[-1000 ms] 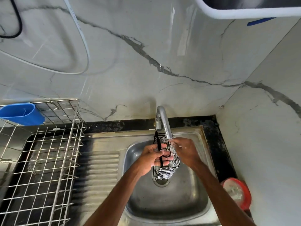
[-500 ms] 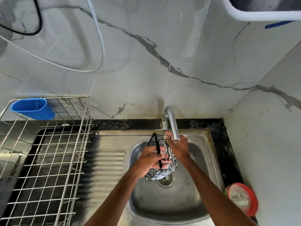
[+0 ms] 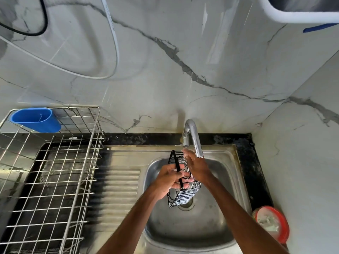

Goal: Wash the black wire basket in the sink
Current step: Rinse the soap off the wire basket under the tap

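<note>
View from above of a person's two bare arms reaching into a stainless steel sink [image 3: 220, 228] set in a dark tabletop. The left hand [image 3: 168, 182] grips a small black wire basket [image 3: 185, 194], its fingers [image 3: 176, 176] curled round a black rim bar. The basket hangs tilted over the round drain [image 3: 187, 206], clear of the sink floor, just below the curved chrome tap [image 3: 194, 136]. The right hand [image 3: 199, 169] lies against the basket's far side, fingers [image 3: 187, 154] fairly straight and holding nothing, close under the spout. Whether water is flowing is hard to tell.

This looks like the rubbing stage. To do it well, the left hand should hold the rim firmly while the right palm and fingers rub along the wires, turning the basket so every side meets the spout. Staying low over the bowl would limit splashing.

To the left stands a silver wire dish rack [image 3: 55, 180] with a blue plastic cup [image 3: 35, 120] clipped to it. A red-rimmed round tub [image 3: 273, 224] sits at the right.
</note>
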### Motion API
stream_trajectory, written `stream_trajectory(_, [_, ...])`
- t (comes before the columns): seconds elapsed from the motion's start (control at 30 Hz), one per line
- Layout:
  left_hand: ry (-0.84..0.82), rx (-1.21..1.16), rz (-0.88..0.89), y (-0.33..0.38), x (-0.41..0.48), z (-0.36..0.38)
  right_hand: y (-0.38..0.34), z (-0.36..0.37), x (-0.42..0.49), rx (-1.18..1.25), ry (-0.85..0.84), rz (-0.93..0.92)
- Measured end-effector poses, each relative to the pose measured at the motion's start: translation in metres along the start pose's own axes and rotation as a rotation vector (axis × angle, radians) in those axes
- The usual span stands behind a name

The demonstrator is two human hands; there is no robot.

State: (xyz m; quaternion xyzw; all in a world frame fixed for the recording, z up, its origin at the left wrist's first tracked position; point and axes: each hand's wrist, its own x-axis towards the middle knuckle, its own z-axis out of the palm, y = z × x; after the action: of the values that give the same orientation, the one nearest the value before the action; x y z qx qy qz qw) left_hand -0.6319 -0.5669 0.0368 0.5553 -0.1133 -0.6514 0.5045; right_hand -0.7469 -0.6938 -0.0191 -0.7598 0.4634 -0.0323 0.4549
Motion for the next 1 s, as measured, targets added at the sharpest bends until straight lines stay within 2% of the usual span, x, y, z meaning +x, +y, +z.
stream_trajectory(0.07, [0.016, 0.002, 0.011, 0.001, 0.001, -0.003, -0.011, -0.009, -0.025, -0.056, 0.006, -0.212])
stream_trajectory(0.13, [0.025, 0.000, 0.011, 0.001, 0.001, -0.005, -0.003, -0.013, -0.043, -0.068, 0.050, -0.346])
stream_trajectory(0.37, [0.039, 0.028, 0.039, 0.000, 0.001, -0.005, 0.028, -0.011, -0.071, -0.135, 0.087, -0.482])
stream_trajectory(0.47, [0.039, 0.036, 0.054, 0.001, 0.000, -0.004, 0.016, -0.009, -0.072, -0.079, 0.021, -0.454])
stream_trajectory(0.63, [0.038, 0.092, 0.062, 0.004, 0.000, 0.004, -0.006, -0.008, -0.043, -0.242, -0.140, -0.314])
stream_trajectory(0.77, [0.019, 0.098, 0.058, 0.006, -0.002, 0.006, -0.032, -0.016, -0.022, -0.263, -0.200, -0.189])
stream_trajectory(1.0, [0.101, 0.091, 0.092, 0.003, -0.003, -0.004, -0.028, -0.005, -0.050, -0.407, -0.196, -0.365])
